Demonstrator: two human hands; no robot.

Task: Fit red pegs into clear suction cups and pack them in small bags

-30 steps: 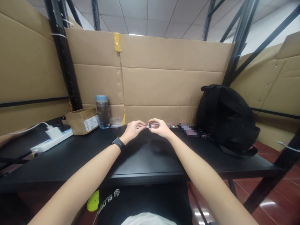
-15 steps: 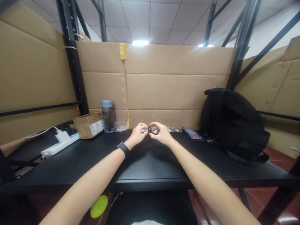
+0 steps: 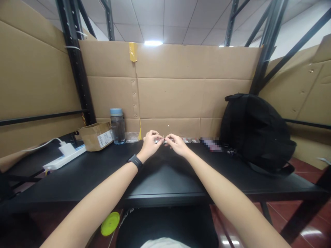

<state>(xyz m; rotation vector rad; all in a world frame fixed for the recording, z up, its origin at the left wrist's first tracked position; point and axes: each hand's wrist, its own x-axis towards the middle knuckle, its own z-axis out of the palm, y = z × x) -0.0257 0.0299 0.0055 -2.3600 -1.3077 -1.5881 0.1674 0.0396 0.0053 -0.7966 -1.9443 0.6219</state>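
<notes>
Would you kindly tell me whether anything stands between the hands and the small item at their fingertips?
Nothing visible does: the left hand and right hand meet at the small item, which is too small to identify.

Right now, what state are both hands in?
Left hand: closed in a pinch; what, if anything, it holds cannot be told.
Right hand: closed in a pinch; contents likewise unclear.

the broad black tabletop [image 3: 165, 179] looks smooth, softly glossy. the tall brown cardboard panel [image 3: 168, 96] is matt; the rounded black backpack [image 3: 250, 134] looks like dull cloth.
</notes>
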